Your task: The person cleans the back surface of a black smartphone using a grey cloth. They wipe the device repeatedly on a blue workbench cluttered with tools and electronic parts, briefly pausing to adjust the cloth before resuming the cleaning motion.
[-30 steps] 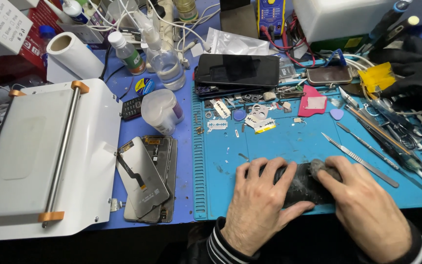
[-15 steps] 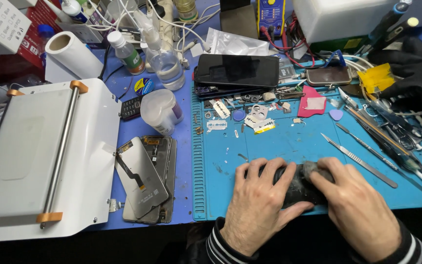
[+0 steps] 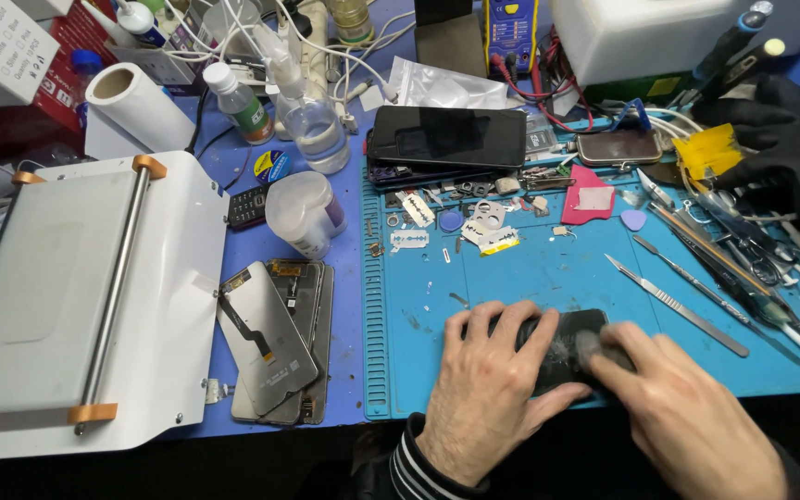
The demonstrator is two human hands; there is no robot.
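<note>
A black phone lies flat on the blue work mat near the front edge, its surface smeared with pale residue. My left hand rests over the phone's left end, fingers spread and pressing it down. My right hand covers the phone's right end, with fingertips on its face; a small grey pad or cloth seems to be under them, but I cannot tell for sure. Most of the phone is hidden by both hands.
Metal tweezers and scalpels lie to the right on the mat. Razor blades, picks and small parts lie behind. Another black phone, bottles, a lidded cup, detached screens and a white laminating machine sit left and behind. A black-gloved hand is at far right.
My right hand has slid slightly leftward across the phone's face. My left hand stays in place holding the phone down.
</note>
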